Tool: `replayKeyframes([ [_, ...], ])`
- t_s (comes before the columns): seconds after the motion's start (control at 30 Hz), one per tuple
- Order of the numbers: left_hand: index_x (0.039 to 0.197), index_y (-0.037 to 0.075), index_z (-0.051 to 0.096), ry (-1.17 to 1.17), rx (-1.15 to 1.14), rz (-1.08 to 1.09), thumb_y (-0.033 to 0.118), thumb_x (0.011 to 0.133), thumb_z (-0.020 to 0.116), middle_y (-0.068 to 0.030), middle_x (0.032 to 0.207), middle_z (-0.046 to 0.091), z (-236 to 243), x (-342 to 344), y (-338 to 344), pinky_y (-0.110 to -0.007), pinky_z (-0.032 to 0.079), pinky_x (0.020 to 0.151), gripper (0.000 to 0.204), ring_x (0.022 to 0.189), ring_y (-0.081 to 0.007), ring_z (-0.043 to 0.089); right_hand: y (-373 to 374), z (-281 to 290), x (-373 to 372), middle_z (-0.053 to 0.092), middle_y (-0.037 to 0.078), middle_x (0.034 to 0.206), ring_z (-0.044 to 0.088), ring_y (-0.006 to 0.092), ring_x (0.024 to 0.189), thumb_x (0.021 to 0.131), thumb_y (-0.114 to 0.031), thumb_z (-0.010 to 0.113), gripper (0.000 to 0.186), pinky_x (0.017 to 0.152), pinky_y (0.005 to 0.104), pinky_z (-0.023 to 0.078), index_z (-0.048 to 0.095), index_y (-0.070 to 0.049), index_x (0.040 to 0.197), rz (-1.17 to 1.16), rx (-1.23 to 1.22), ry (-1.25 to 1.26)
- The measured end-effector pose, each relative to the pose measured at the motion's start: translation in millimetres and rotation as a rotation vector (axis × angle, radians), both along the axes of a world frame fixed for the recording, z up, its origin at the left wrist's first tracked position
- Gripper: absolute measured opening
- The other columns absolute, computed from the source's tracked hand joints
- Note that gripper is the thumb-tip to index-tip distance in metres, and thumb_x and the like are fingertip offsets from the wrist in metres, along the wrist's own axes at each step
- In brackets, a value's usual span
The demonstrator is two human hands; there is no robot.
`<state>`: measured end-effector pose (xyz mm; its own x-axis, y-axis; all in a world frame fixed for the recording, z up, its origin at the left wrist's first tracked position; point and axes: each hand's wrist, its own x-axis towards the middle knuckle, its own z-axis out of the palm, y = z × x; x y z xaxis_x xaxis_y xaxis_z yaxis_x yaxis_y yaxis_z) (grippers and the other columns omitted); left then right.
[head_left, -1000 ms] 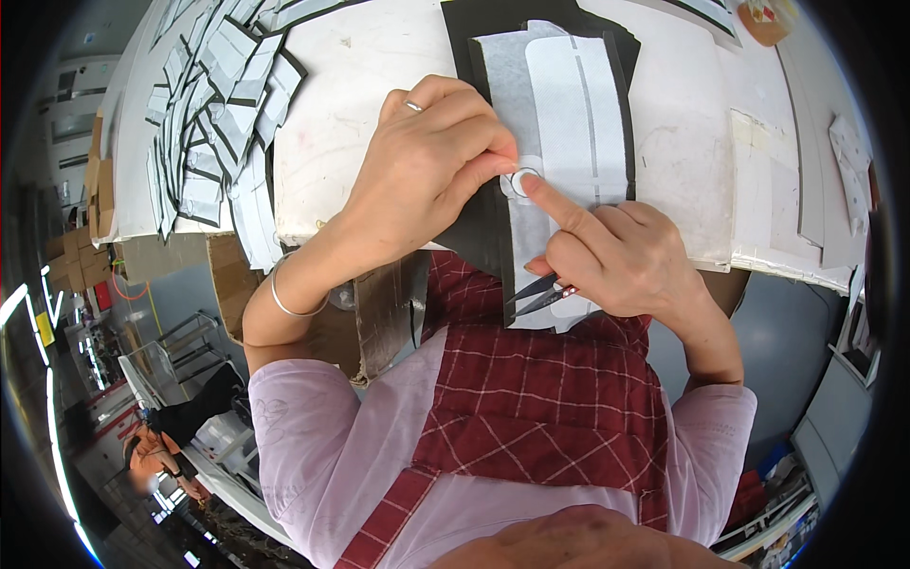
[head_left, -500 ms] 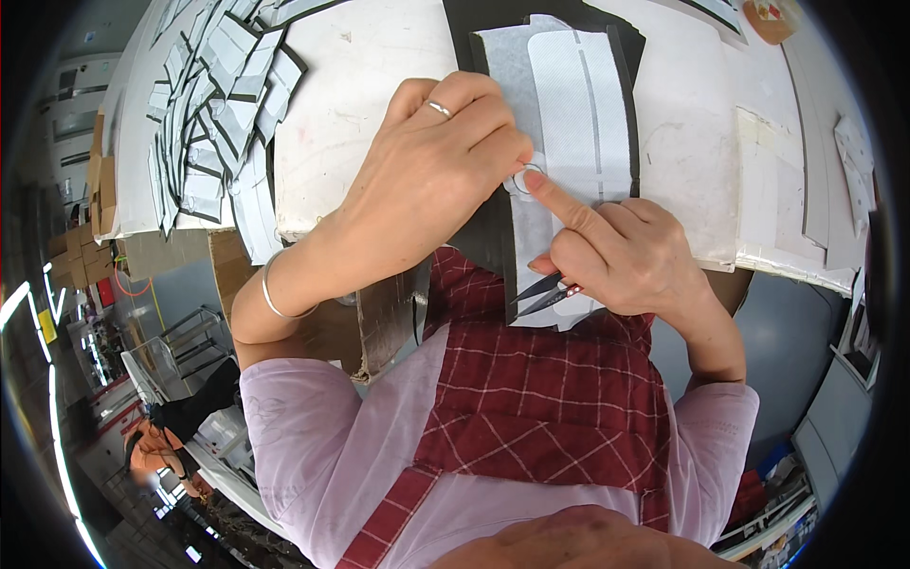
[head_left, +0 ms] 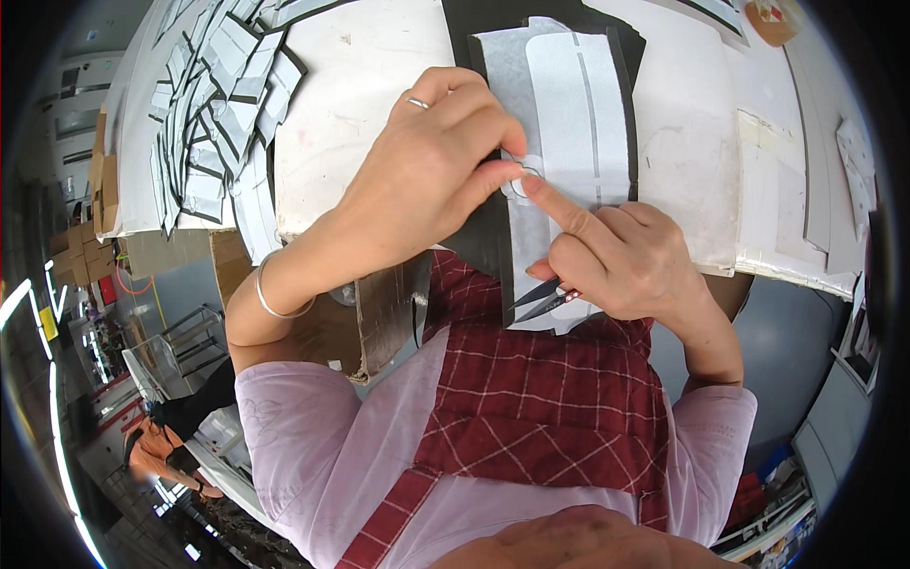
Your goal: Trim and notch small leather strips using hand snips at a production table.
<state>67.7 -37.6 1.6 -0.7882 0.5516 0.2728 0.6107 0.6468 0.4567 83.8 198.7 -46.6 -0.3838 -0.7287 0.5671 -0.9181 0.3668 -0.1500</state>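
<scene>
A long fabric panel (head_left: 559,104), pale blue-white with black edges and a dark stripe, lies lengthwise before me on a black sheet (head_left: 493,237). My left hand (head_left: 427,171) reaches over its left edge, thumb and forefinger pinched at a small round whitish piece with a dark ring outline (head_left: 519,185). Whatever sits between those fingertips is too small to make out. My right hand (head_left: 626,261) presses its forefinger on the same round piece. Its other fingers are curled around small scissors (head_left: 540,303), whose dark blades stick out over the panel's lower end.
Many similar black-edged panels (head_left: 227,114) lie in a loose heap on the white tabletop (head_left: 370,57) at the left. Below the table edge stands an open cardboard box (head_left: 384,322). Another person (head_left: 156,450) is far off at lower left.
My left thumb has come into view against the round piece, and the left hand has turned slightly. My right hand and the scissors have hardly shifted.
</scene>
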Motion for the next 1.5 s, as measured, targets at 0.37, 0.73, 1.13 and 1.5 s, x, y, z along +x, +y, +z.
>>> replayKeyframes([
  [0.37, 0.094, 0.005, 0.065, -0.017, 0.071, 0.033, 0.005, 0.083, 0.074, -0.006, 0.09, 0.06, -8, -2, -2, -0.038, 0.044, 0.089, 0.015, 0.101, -0.0282, 0.053, 0, 2, -2, 0.073, 0.011, 0.119, 0.045, 0.0057, 0.045, 0.094, -0.036, 0.067, 0.045, 0.043, 0.0194, 0.036, 0.042, -0.012, 0.066, -0.008, 0.017, 0.029],
  [0.73, 0.09, 0.008, 0.067, -0.054, 0.067, 0.093, 0.01, 0.082, 0.076, -0.0043, 0.087, 0.058, -2, -3, -3, -0.038, 0.039, 0.09, 0.012, 0.094, -0.0264, 0.053, -1, -1, -2, 0.073, 0.011, 0.119, 0.044, 0.0055, 0.045, 0.093, -0.035, 0.068, 0.045, 0.042, 0.0194, 0.034, 0.041, -0.012, 0.065, -0.002, -0.011, 0.017],
  [1.13, 0.089, 0.005, 0.066, -0.097, -0.289, 0.242, 0.012, 0.082, 0.076, -0.0054, 0.083, 0.06, 8, 16, -58, -0.038, 0.039, 0.083, 0.015, 0.087, -0.0261, 0.055, 1, 5, -1, 0.071, 0.013, 0.124, 0.046, 0.0078, 0.045, 0.088, -0.03, 0.073, 0.052, 0.044, 0.0207, 0.038, 0.032, -0.012, 0.062, 0.011, 0.026, -0.026],
  [1.5, 0.095, 0.007, 0.068, -0.243, 0.049, 0.067, 0.012, 0.079, 0.079, -0.0051, 0.089, 0.059, -10, 1, -31, -0.035, 0.045, 0.084, 0.02, 0.093, -0.0252, 0.055, -1, 6, -2, 0.071, 0.013, 0.123, 0.05, 0.0086, 0.047, 0.081, -0.029, 0.077, 0.05, 0.044, 0.0216, 0.038, 0.034, -0.011, 0.062, 0.012, 0.036, -0.052],
])
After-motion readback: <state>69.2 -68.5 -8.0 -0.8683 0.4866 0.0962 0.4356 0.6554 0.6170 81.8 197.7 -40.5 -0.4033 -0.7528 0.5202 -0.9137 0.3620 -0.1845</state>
